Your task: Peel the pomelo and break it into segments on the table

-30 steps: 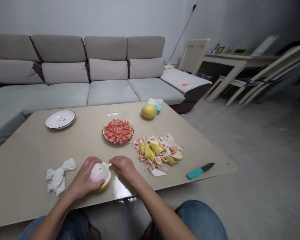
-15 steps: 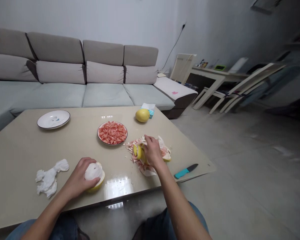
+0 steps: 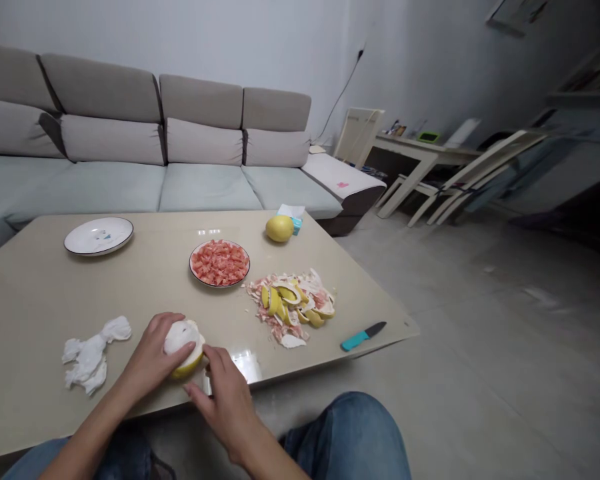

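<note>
Head view, tabletop [image 3: 153, 267]: from where I stand, pale and glossy, both hands at its near edge.
Half-peeled fruit [image 3: 181, 332]: near edge, left of centre; white on top, yellow rind [image 3: 189, 369] round its lower side.
Left hand [image 3: 156, 343]: curled round the fruit from the left, thumb across its front — firm hold by the look of it.
Right hand [image 3: 226, 392]: partly open, thumb spread well off the fingers; fingertips at the rind's right edge, nothing seen gripped.
Good handling: best, I'd judge, to keep the left palm steady, work fingertips under the rind edge and ease it off in small pulls, turning the fruit; sharp tugs could tear the white layer.
Peel heap [image 3: 275, 301]: right of the hands, yellow strips over pink and white scraps.
Knife [image 3: 364, 335]: turquoise handle, dark blade, lying right of the heap — well apart from both hands.
Red pieces [image 3: 220, 262]: on a dark-rimmed plate beyond the hands.
Labels, writing: none readable; far-left plate [image 3: 85, 240] has small printed marks, blue tissue box [image 3: 297, 227] too small to read.
</note>
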Demonstrator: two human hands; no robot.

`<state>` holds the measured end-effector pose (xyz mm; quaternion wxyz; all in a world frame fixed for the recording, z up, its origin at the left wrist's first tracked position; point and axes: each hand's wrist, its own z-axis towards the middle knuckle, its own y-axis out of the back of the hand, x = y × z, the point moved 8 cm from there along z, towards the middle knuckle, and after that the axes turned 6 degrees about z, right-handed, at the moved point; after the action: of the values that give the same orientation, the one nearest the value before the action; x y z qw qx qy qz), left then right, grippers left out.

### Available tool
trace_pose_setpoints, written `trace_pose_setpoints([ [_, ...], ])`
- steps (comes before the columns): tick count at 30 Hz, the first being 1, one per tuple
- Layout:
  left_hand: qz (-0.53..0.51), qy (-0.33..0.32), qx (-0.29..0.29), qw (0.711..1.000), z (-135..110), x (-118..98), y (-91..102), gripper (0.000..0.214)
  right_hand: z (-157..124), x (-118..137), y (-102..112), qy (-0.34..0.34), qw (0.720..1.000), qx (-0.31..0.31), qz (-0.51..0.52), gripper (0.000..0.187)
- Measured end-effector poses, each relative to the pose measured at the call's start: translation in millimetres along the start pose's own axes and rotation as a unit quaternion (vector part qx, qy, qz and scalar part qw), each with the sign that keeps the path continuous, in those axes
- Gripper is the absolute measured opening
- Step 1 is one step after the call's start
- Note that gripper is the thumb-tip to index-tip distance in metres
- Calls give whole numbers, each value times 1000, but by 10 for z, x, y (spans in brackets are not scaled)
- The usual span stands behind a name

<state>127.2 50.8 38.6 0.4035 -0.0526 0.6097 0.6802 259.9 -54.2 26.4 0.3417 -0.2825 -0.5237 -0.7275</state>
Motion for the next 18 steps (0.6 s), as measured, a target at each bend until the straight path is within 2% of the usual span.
trace_pose_setpoints([
  [3,-32,-2,26,999,6,38,28,38,64,0,-101,-31,999,10,8,60],
  [8,-95,-9,104,990,13,104,18,43,170,-263,-9,-42,996,2,79,48],
  [11,-102,20,91,990,47,157,17,47,172,-387,55,-47,991,-20,126,44],
  [14,-81,30,54,995,76,166,-1,45,197,-383,90,-34,989,-23,140,40],
  [18,-94,41,39,994,74,175,-94,45,268,-247,164,-5,996,-26,83,35],
])
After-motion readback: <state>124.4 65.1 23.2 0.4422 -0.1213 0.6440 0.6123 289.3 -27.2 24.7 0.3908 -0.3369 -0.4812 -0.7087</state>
